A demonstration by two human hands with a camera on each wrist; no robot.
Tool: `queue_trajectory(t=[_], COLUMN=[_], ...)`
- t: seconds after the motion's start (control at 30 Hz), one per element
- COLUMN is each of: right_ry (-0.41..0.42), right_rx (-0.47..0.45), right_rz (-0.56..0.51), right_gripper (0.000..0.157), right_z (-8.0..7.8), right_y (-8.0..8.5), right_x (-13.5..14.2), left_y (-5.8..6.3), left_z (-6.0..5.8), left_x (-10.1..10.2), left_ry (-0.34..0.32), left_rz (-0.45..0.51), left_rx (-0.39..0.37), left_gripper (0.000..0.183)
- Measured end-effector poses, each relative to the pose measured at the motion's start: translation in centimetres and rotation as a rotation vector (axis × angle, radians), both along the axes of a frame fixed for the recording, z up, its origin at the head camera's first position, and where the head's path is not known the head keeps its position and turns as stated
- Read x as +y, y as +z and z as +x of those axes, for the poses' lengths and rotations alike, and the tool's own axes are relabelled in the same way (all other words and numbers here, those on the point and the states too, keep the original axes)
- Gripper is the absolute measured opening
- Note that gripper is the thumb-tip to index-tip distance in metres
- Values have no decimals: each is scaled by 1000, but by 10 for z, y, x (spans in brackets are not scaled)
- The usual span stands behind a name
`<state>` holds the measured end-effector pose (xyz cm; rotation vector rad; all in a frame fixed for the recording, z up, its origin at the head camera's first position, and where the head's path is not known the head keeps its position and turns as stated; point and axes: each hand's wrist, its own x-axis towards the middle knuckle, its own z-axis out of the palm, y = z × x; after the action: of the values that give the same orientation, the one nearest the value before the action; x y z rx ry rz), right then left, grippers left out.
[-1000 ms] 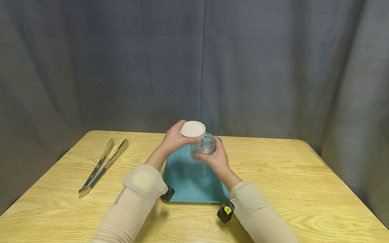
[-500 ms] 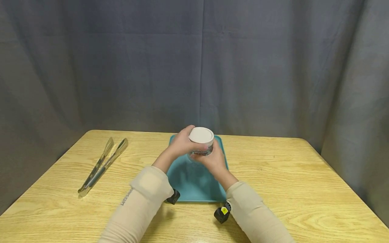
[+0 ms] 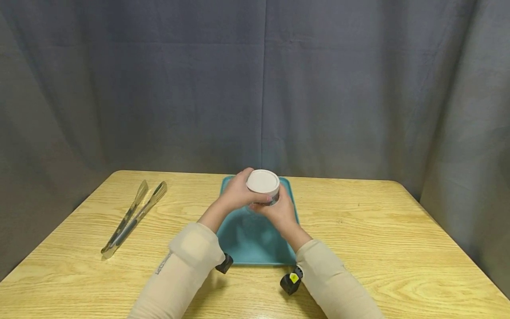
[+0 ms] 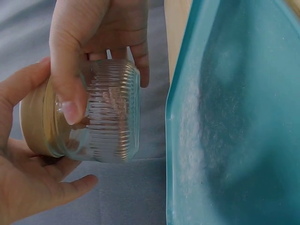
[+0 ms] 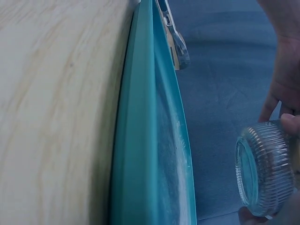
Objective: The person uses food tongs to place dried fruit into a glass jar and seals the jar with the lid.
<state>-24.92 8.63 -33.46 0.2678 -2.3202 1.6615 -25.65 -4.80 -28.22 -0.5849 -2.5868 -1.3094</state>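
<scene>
A clear ribbed glass jar (image 4: 110,122) with a round white lid (image 3: 263,180) on its mouth is held above a teal tray (image 3: 255,243). My left hand (image 3: 240,191) grips the lid from the left, its thumb lying along the near side. From the right, my right hand (image 3: 280,212) grips the glass body below the lid. In the left wrist view the right thumb lies across the jar's side, and some brownish bits show through the glass. Much of the jar is hidden by the hands in the head view.
Metal tongs (image 3: 135,221) lie spread on the wooden table (image 3: 378,239), left of the tray. A grey curtain (image 3: 199,88) hangs behind the table. Black wrist cameras hang under both sleeves, close to the tray's near edge.
The left hand has brought the lid right and down onto the jar's mouth, which was uncovered a second ago. In the last half second both hands shifted only slightly.
</scene>
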Motion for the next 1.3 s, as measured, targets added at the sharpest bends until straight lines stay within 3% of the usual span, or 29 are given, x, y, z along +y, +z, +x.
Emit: queue_trajectory(t=[0.17,0.33,0.47,0.6,0.7,0.83,0.93,1.17,1.3], right_ry=[21,70,91,106,113,117,107,75,49], right_rx=[-12,-30,-47,-55,-59,-68,-67,-72,-57], right_rz=[-6,-16,-17,-17,-23,-37,-37,-7,2], right_gripper=[83,82,82,83,81,80,80,84,86], right_z=[2,4,5,6,8,10,9,7,6], right_y=[2,1,1,2,3,3,4,3,4], right_x=[1,2,1,0,0,1,1,2,2], left_y=[1,3,3,2,3,8,10,3,-4], left_z=[1,-2,-6,-7,-6,-3,-2,-1,5], left_x=[-3,-13,-22,-27,-25,-20,-16,-19,-13], left_ry=[-29,-145,-241,-284,-259,-172,-130,-138,-57], left_rz=[17,29,102,164,116,-13,-56,4,85], left_rx=[-25,-116,-229,-278,-239,-160,-144,-226,-199], left_gripper=[59,59,61,65,68,71,71,101,110])
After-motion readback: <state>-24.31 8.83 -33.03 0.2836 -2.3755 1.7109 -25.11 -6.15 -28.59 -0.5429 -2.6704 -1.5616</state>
